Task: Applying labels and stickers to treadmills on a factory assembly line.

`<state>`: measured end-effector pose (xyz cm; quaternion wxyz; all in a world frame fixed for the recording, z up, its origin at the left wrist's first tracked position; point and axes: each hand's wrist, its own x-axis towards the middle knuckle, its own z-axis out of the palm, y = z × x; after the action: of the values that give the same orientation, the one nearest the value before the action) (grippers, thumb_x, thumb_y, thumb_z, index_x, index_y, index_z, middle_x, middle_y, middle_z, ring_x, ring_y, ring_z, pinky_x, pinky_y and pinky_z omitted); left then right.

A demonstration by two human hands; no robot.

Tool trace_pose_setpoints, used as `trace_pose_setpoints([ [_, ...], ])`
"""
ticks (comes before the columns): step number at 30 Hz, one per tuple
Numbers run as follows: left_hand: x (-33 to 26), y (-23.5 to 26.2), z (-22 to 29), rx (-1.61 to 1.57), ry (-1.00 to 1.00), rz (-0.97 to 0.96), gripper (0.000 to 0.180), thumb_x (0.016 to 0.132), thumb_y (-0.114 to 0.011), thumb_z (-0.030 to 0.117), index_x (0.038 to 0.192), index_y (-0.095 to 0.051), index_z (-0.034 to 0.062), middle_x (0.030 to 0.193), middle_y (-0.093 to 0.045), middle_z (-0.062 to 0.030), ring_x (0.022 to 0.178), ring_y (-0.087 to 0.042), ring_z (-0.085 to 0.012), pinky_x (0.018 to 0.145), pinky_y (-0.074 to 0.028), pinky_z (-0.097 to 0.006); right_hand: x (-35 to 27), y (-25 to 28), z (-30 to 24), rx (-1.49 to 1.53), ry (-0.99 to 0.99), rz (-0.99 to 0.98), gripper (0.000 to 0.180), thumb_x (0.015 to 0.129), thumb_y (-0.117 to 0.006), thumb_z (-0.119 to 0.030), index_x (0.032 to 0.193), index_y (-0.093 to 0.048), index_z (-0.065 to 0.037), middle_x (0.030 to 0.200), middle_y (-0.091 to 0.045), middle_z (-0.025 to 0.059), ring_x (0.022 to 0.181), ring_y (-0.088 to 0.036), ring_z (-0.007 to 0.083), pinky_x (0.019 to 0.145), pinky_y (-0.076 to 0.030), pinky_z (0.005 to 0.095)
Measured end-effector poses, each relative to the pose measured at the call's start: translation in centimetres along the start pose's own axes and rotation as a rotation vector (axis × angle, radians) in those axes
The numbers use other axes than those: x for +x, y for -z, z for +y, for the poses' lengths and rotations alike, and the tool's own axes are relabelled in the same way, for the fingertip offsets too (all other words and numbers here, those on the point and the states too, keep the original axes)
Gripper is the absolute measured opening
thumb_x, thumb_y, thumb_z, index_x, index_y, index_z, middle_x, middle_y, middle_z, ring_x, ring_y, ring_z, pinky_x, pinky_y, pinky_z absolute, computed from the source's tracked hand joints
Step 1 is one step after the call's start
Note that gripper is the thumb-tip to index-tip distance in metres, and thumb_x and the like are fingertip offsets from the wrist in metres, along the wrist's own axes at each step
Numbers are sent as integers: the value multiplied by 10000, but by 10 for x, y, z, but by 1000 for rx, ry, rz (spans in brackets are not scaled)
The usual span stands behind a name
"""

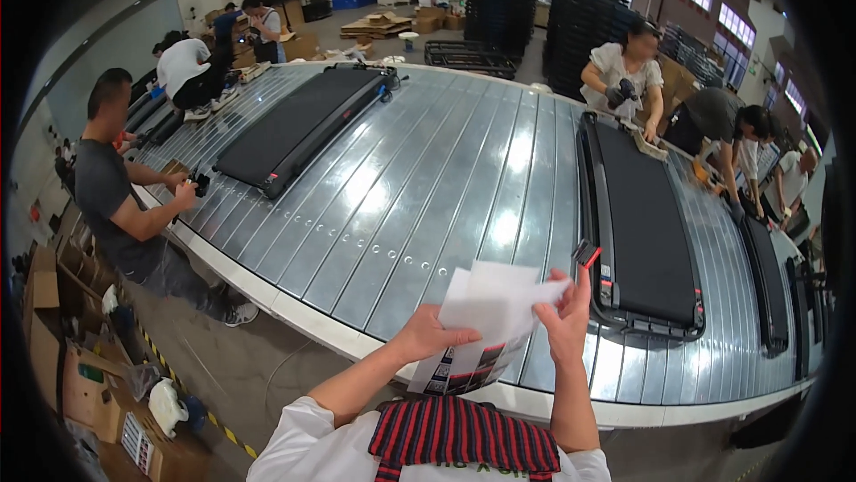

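In front of my chest I hold several white sheets (489, 304) with black and red printed labels showing on the lower part. My left hand (432, 337) is closed on their left side, thumb on top. My right hand (565, 314) pinches the right corner of the upper sheet. Its index finger is raised, and a small black and red label (588, 255) sits at the fingertip. Just right of this hand lies a black treadmill-like deck (644, 223) with a dark belt and a raised frame edge.
A metal roller conveyor (428, 179) with a white rim runs across. Another black deck (303, 130) lies at its far left, and a narrower one (764, 281) at the right. Co-workers stand along both sides. Cardboard boxes (98, 393) crowd the floor at lower left; dark frames are stacked behind.
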<state>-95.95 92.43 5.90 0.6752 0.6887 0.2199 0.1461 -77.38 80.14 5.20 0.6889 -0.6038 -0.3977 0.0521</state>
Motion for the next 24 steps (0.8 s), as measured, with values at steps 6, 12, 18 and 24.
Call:
trace_pose_setpoints([
  [6,-5,-3,-4,37,15,-4,343,683,-732,145,972,-613,4,910,-630,-61,842,-562,-113,767,-448,-258,-9,10,-16,405,-414,-195,824,613,-732,-115,1285,-270,-1,961,-548,99,858,-558,173,776,-445,286],
  [12,-27,3,-23,218,64,28,402,688,-711,258,988,-605,12,852,-646,-68,804,-581,-121,754,-448,-258,-15,28,-8,366,-464,-296,792,606,-713,1,1276,-291,0,822,-595,101,747,-590,169,693,-473,267],
  [18,-54,-9,-33,482,34,-87,317,721,-678,276,943,-617,58,780,-635,-114,722,-611,-204,673,-455,-277,-22,34,4,210,-360,-621,768,604,-717,30,1263,-326,-8,772,-628,93,705,-584,137,668,-455,248],
  [24,-101,10,-46,605,-38,73,283,720,-648,318,786,-592,49,653,-551,-157,606,-537,-325,538,-416,-371,-43,-14,-9,-87,-271,-989,664,608,-746,-20,1198,-446,-65,762,-645,84,725,-609,149,688,-456,266],
])
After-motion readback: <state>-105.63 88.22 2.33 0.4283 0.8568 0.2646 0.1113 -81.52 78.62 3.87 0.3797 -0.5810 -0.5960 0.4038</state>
